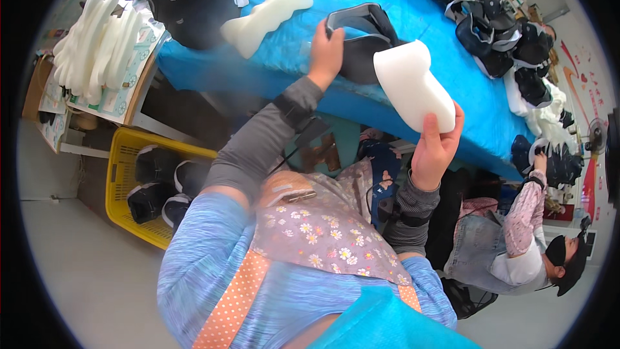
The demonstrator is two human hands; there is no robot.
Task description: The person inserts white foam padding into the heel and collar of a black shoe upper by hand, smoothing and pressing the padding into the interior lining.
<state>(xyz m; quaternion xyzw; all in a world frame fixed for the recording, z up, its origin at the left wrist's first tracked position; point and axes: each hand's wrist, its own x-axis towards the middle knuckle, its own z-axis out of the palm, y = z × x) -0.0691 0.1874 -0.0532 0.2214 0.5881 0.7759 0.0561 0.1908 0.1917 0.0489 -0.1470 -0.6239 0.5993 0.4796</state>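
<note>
Wearer's left hand [326, 52]: closed on the grey-lined rim of a black fabric piece [361, 58], at the near edge of a blue-covered table [413, 23]. Right hand [436, 145]: thumb and fingers clamped on the lower end of a curved white foam piece [413, 84], raised just right of the black piece and hiding part of its right side.

Surroundings: a second foam piece [268, 16], wavy-edged, lies on the blue cover beyond the left hand, just beside a bulky black bag [194, 7]. Far left, upright foam pieces [93, 45] crowd a side table. Below it, a yellow crate [115, 181] with black items [156, 165] inside. Black-and-grey goods [494, 32] heap along the table's right side. A masked co-worker [484, 249] sits to the right, one hand at that heap's near end. A blurred patch dims the view left of the wearer's left forearm.
</note>
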